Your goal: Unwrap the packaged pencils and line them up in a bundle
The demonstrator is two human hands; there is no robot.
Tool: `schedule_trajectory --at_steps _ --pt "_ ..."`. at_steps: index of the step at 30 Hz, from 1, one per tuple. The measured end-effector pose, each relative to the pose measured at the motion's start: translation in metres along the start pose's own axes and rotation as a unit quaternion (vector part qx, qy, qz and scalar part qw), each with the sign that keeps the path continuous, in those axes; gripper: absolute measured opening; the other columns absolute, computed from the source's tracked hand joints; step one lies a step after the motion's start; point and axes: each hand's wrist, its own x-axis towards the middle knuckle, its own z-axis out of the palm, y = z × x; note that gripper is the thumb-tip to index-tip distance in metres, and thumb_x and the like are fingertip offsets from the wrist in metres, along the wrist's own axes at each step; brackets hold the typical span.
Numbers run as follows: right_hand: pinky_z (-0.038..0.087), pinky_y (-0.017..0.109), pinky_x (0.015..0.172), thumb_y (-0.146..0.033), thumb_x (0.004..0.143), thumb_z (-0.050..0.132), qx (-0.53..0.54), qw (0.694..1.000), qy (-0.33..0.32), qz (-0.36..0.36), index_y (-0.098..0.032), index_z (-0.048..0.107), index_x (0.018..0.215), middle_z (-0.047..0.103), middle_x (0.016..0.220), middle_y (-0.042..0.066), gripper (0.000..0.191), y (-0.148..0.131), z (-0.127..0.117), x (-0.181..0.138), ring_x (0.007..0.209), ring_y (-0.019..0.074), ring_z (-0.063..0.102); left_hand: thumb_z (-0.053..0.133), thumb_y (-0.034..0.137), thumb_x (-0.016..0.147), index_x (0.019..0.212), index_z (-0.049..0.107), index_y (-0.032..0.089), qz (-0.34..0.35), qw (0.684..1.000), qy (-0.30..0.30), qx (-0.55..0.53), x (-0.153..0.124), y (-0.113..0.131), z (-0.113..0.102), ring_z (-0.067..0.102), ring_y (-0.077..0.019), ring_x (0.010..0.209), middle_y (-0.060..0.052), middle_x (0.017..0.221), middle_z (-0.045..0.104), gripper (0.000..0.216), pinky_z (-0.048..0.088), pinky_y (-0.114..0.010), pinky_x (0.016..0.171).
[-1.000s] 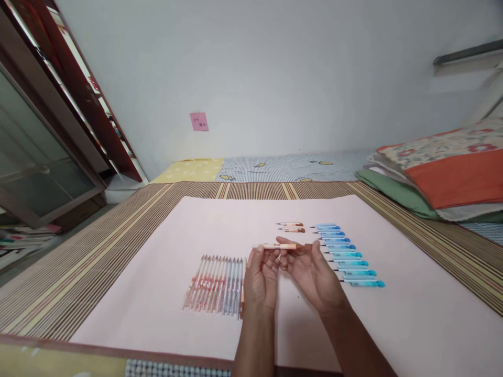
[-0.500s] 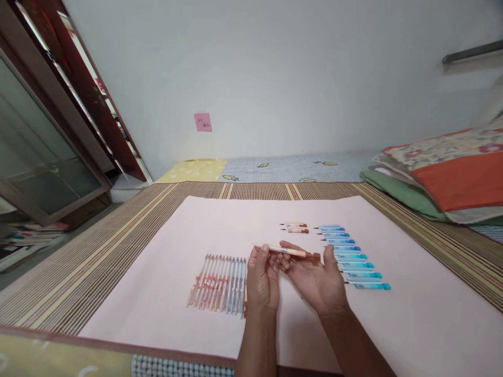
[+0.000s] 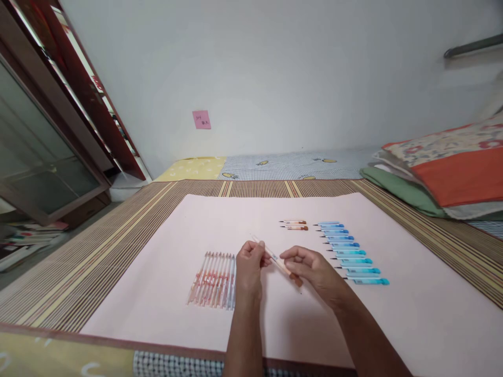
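Observation:
A slim pen [image 3: 282,266] with a white front half, a peach barrel and a brown end slants down to the right above the pink sheet. My left hand [image 3: 250,262] pinches its white end between thumb and fingers. Curled around its peach part, the fingertips of my right hand [image 3: 312,267] meet the barrel near the brown end. Beyond my hands lie two similar peach and brown pens [image 3: 296,228], dark tips to the left. A column of several blue pens [image 3: 359,260] runs down the right side. Left of my left hand, several clear pens [image 3: 214,280] with reddish and grey markings lie in a row, partly hidden by my forearm.
The pink sheet [image 3: 157,272] covers a striped mat [image 3: 129,220] on a bed. Folded bedding with an orange cover [image 3: 459,175] is piled at the right. A pink note [image 3: 201,120] sticks to the wall, and a cabinet door [image 3: 47,146] stands at the left.
The pen has tilted from nearly level to slanting, brown end lower. My right hand has turned from an open palm beneath it to curled fingers at its barrel; my left hand shifted slightly left.

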Motion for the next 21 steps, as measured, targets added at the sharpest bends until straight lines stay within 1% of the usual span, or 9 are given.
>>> schedule_trajectory --at_steps 4,6,7,8,10,12,14,18,21 --pt "0.040 0.024 0.042 -0.041 0.074 0.077 -0.037 0.997 -0.061 0.043 -0.017 0.062 0.076 0.059 0.059 -0.003 0.029 0.004 0.014 -0.001 0.044 0.0099 0.049 0.080 0.042 0.067 0.062 0.056 0.016 -0.011 0.995 -0.037 0.090 0.002 0.006 -0.007 0.048 -0.0083 0.044 0.003 0.049 0.056 0.035 0.036 -0.021 0.050" --pt "0.039 0.022 0.040 -0.043 0.073 0.078 -0.031 0.997 -0.043 0.059 -0.017 0.058 0.072 0.059 0.057 -0.004 0.032 0.012 0.020 0.001 0.041 0.0087 0.048 0.079 0.042 0.068 0.068 0.060 0.015 0.017 0.997 0.021 0.071 0.005 0.012 -0.015 0.050 -0.0084 0.047 0.002 0.055 0.059 0.033 0.038 -0.021 0.050" --pt "0.038 0.021 0.038 -0.043 0.072 0.078 -0.035 0.997 -0.031 0.069 -0.018 0.055 0.071 0.060 0.055 -0.004 0.033 0.018 0.023 0.002 0.039 0.0085 0.049 0.078 0.042 0.068 0.072 0.062 0.015 0.040 0.996 0.075 0.039 0.007 0.017 -0.021 0.051 -0.0083 0.048 0.001 0.059 0.061 0.032 0.039 -0.021 0.051" --pt "0.036 0.020 0.037 -0.042 0.071 0.077 -0.044 0.996 -0.022 0.080 -0.018 0.054 0.070 0.060 0.054 -0.004 0.034 0.023 0.025 0.004 0.038 0.0089 0.051 0.077 0.040 0.069 0.079 0.063 0.015 0.068 0.989 0.131 -0.010 0.010 0.022 -0.028 0.052 -0.0077 0.050 0.001 0.062 0.062 0.030 0.039 -0.020 0.051" --pt "0.033 0.019 0.036 -0.040 0.071 0.077 -0.071 0.992 -0.011 0.103 -0.018 0.053 0.073 0.063 0.052 -0.002 0.032 0.034 0.029 0.008 0.038 0.0111 0.056 0.074 0.031 0.071 0.079 0.062 0.015 0.091 0.970 0.193 -0.120 0.014 0.033 -0.044 0.051 -0.0066 0.052 0.003 0.061 0.058 0.022 0.040 -0.018 0.053" --pt "0.031 0.018 0.035 -0.035 0.070 0.076 -0.097 0.989 0.005 0.110 -0.017 0.055 0.081 0.064 0.052 -0.001 0.030 0.044 0.034 0.010 0.038 0.0121 0.057 0.070 0.022 0.073 0.080 0.061 0.015 0.099 0.950 0.243 -0.169 0.016 0.042 -0.057 0.052 -0.0055 0.054 0.003 0.062 0.058 0.014 0.041 -0.017 0.055" --pt "0.032 0.019 0.035 -0.031 0.070 0.075 -0.114 0.988 0.021 0.106 -0.015 0.059 0.094 0.064 0.052 -0.002 0.033 0.050 0.039 0.012 0.037 0.0125 0.057 0.067 0.019 0.074 0.080 0.060 0.015 0.090 0.942 0.261 -0.188 0.016 0.046 -0.064 0.051 -0.0052 0.053 0.004 0.063 0.057 0.010 0.041 -0.016 0.055" --pt "0.041 0.022 0.039 -0.022 0.072 0.071 -0.145 0.985 0.030 0.090 -0.011 0.055 0.125 0.062 0.051 -0.006 0.056 0.055 0.053 0.012 0.039 0.0141 0.059 0.065 0.016 0.075 0.079 0.059 0.015 0.057 0.943 0.251 -0.212 0.015 0.043 -0.059 0.051 -0.0048 0.053 0.004 0.064 0.056 0.008 0.041 -0.016 0.053" --pt "0.046 0.025 0.043 -0.019 0.074 0.068 -0.153 0.984 0.018 0.090 -0.013 0.049 0.136 0.060 0.048 -0.007 0.064 0.056 0.060 0.010 0.039 0.0158 0.060 0.066 0.016 0.074 0.080 0.060 0.015 0.051 0.945 0.242 -0.212 0.015 0.040 -0.055 0.051 -0.0047 0.053 0.004 0.064 0.056 0.008 0.040 -0.016 0.054"
